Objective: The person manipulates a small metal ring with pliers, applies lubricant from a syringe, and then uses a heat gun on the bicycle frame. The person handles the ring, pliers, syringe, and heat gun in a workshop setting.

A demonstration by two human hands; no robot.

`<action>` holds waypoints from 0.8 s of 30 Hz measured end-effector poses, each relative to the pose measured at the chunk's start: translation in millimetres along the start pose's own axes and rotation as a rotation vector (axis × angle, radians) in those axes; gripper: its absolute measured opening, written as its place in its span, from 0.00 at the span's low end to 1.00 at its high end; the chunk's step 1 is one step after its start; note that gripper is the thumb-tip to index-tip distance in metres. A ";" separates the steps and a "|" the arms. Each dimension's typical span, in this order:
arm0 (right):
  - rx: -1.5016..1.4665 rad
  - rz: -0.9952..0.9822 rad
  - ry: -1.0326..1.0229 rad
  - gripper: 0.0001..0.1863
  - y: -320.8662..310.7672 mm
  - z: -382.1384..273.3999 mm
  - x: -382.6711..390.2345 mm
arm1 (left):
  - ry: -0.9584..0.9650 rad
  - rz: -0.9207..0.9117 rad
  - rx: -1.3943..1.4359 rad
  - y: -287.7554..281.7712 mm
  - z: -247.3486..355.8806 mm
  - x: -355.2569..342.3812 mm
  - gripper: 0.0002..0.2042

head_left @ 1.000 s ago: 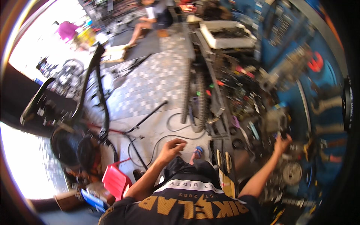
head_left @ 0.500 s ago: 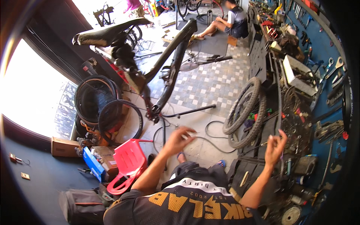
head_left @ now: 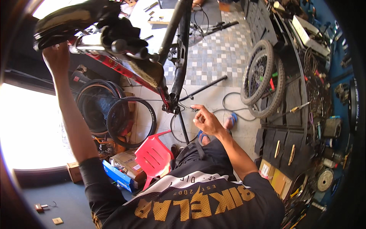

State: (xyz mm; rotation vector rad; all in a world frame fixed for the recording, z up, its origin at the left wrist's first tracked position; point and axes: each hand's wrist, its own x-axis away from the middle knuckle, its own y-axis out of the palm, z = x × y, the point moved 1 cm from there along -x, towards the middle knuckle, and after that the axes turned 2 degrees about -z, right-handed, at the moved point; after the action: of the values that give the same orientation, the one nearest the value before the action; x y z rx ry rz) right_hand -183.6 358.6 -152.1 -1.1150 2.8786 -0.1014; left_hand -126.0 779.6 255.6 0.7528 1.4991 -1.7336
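Note:
A dark bicycle frame (head_left: 173,34), with a red tube (head_left: 114,66) low on it, stands in front of me. On it sits a black saddle (head_left: 68,19) at the upper left. My left hand (head_left: 57,57) reaches up and grips the saddle from below; part of its fingers is hidden behind it. Thick black wrapping (head_left: 122,34) covers part of the frame beside the saddle. Just right of the frame's lower end (head_left: 170,108), my right hand (head_left: 207,120) is in the air with its index finger out and the others loosely bent, holding nothing visible.
A pink plastic chair (head_left: 154,156) stands close on my left, with loose tyres (head_left: 131,122) beyond it. Two wheels (head_left: 263,76) lean by the bench at right. A hose (head_left: 225,101) loops over the floor near my feet. Tools clutter the right-hand side.
I have come nearer to the bicycle frame. My left hand has gone up and left to the saddle. The right hand has moved left from beside the bench to near the frame's lower end.

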 end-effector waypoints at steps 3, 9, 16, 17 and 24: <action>0.092 0.009 0.052 0.35 22.8 36.6 -17.1 | 0.118 -0.151 -0.100 52.6 -53.7 -51.2 0.11; 0.297 -0.008 0.024 0.38 45.2 83.1 -61.2 | 0.178 -0.361 -0.181 121.0 -130.6 -72.5 0.12; 0.526 -0.067 0.099 0.34 50.1 88.6 -94.8 | 0.276 -0.388 -0.184 116.8 -163.4 -75.2 0.14; 0.540 -0.069 0.084 0.33 49.3 87.5 -96.2 | 0.297 -0.391 -0.182 116.5 -165.9 -75.8 0.15; 0.694 -0.103 0.029 0.33 43.8 86.1 -104.3 | 0.374 -0.397 -0.172 113.3 -171.4 -81.7 0.16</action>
State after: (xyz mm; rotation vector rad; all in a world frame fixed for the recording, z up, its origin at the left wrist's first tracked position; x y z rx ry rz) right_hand -129.7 457.7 -238.7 -1.0917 2.4539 -1.0265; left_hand 9.8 952.2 229.9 0.7547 2.1426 -1.7772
